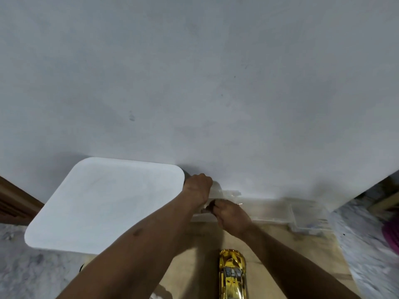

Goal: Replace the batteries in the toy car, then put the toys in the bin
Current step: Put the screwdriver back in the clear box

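Observation:
A shiny gold toy car (232, 275) lies on the wooden surface (287, 247) near the bottom edge, nose pointing away from me. Beyond it my two hands meet at a clear plastic box (269, 209) that stands against the wall. My left hand (197, 186) is curled over the box's left corner, fingers closed on its edge. Just below and to the right, my right hand (232, 216) pinches a small dark object (208, 207) at its fingertips; blur hides what that object is. A white bin with its lid on (103, 203) stands to the left.
A second clear plastic case (308, 222) lies at the right end of the box. A grey-white wall (194, 83) fills the upper view. Speckled floor (362, 244) shows at both sides, with brown wood (15, 201) at far left.

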`<state>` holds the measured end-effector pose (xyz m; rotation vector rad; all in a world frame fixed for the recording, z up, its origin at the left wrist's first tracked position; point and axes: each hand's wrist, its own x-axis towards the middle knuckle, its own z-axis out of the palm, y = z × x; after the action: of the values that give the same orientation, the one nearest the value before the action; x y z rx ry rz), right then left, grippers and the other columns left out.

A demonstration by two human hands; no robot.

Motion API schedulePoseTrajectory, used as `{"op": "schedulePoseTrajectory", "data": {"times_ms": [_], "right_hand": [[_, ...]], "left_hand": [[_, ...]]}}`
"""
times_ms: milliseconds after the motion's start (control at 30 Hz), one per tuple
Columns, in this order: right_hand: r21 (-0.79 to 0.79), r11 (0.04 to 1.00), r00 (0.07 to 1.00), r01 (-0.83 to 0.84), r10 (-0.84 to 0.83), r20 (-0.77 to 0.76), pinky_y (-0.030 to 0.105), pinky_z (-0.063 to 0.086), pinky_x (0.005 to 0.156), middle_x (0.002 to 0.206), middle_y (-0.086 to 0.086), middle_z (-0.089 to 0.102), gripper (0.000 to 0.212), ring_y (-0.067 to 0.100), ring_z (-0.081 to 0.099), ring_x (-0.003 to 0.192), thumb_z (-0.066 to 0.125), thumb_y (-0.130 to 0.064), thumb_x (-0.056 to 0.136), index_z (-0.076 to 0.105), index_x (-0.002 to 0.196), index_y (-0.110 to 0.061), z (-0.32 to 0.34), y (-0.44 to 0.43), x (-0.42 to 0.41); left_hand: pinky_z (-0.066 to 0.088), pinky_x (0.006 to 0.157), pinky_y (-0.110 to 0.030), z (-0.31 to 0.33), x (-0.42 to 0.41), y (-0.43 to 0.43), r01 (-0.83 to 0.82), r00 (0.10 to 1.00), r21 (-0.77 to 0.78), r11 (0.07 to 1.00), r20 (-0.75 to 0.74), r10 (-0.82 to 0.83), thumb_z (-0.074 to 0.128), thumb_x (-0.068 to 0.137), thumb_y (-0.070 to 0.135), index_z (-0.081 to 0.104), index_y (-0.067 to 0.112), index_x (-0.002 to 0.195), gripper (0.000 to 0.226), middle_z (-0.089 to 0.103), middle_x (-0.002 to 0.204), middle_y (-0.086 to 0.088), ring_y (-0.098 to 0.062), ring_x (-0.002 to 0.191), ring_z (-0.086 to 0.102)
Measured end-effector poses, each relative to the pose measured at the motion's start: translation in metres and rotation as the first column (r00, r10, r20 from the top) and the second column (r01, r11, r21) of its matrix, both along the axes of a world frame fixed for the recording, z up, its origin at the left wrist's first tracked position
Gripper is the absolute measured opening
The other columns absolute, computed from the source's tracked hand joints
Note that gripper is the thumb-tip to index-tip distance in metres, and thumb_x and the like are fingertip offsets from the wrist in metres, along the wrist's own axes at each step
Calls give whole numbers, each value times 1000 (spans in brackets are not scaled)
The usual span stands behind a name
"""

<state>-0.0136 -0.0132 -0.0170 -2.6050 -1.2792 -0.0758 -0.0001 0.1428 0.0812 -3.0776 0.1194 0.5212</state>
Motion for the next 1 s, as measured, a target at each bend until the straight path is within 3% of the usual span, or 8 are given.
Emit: {"op": "schedulePoseTrajectory", "data": {"times_ms": [200,333,400,467,567,700,833,1000], "right_hand": [[1,994,978,109,-107,-181,31,59,81,112,7,72,41,21,70,91,65,-5,90,63,129,-20,-19,29,4],[228,972,996,62,-46,-76,24,59,69,96,3,73,28,15,68,81,70,-7,82,73,109,-14,-8,10,-9],[360,930,997,76,-81,-2,21,56,65,94,1,71,20,13,64,83,69,-8,81,73,100,-13,0,-6,-16],[385,912,986,140,-163,28,18,50,65,95,-1,67,23,11,59,86,69,-10,80,72,102,-14,5,-21,-16],[165,960,974,225,-219,-50,25,48,78,108,-2,65,36,15,58,99,68,-22,80,67,115,-19,6,-33,-8],[-138,977,982,163,-174,-73,38,41,95,124,-1,61,43,21,55,115,65,-33,85,62,127,-21,3,-33,-1],[-187,970,987,157,-163,-14,40,41,95,122,1,63,43,23,58,112,67,-35,84,64,124,-21,0,-27,2],[-231,965,993,121,-115,38,38,50,87,106,1,69,39,21,64,95,75,-36,74,71,110,-20,-7,-28,6]], "left_hand": [[52,96,-36,-2,1,-2,-12,1000,11,1000,5,12,69,88,12,59,12,123,36,61,122,-11,-29,110,62],[50,95,-36,-3,-4,-2,13,999,15,1000,-37,-13,67,90,17,55,11,129,41,57,126,-11,-30,114,60],[50,94,-35,-7,-11,-4,44,998,52,998,-51,-42,65,93,18,54,11,131,40,58,125,-11,-30,112,61],[52,90,-36,-14,-18,-6,72,996,95,993,-60,-67,62,94,11,55,11,129,36,61,124,-11,-30,109,64],[52,91,-38,-27,-28,-9,100,991,158,982,-99,-85,59,94,4,50,11,133,40,60,126,-13,-32,112,63],[48,97,-41,-44,-37,-11,64,991,170,983,-129,-42,59,94,7,35,15,146,58,48,137,-15,-33,123,54],[44,102,-42,-52,-39,-12,-12,994,185,983,-108,33,69,87,12,26,14,148,74,41,138,-18,-36,126,48],[40,105,-41,-64,-40,-17,43,997,271,962,-76,-24,73,82,13,28,9,141,74,48,132,-20,-34,118,53]]}}
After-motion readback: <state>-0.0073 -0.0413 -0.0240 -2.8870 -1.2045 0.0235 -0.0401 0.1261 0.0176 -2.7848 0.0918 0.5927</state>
